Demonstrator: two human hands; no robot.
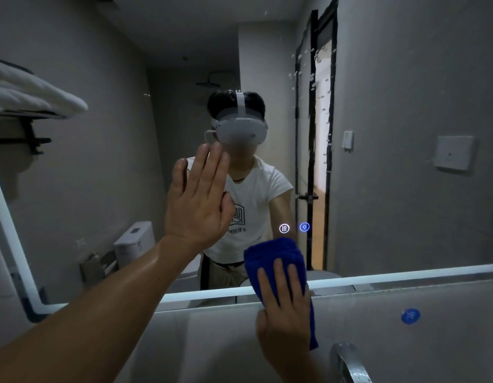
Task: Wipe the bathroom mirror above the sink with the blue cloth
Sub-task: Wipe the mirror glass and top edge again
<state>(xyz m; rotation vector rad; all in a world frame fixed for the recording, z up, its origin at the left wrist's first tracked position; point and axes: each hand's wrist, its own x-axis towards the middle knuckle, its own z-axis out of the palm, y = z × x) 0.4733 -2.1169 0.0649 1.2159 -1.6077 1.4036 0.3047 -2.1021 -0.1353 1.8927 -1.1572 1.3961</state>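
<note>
The large bathroom mirror (107, 172) with a lit white edge fills the wall ahead. My left hand (197, 199) lies flat on the glass near the middle, fingers straight and pointing up. My right hand (285, 305) presses the folded blue cloth (275, 255) with flat fingers against the mirror's bottom edge, the cloth spanning the lit strip and the wall just below it. White specks and smears dot the glass at the upper right (317, 59).
Two lit touch icons (294, 228) glow on the glass just above the cloth. A chrome faucet (350, 363) rises at the bottom right, with a round blue sticker (410, 316) on the wall. Folded white towels (29, 92) sit on a black shelf at the left.
</note>
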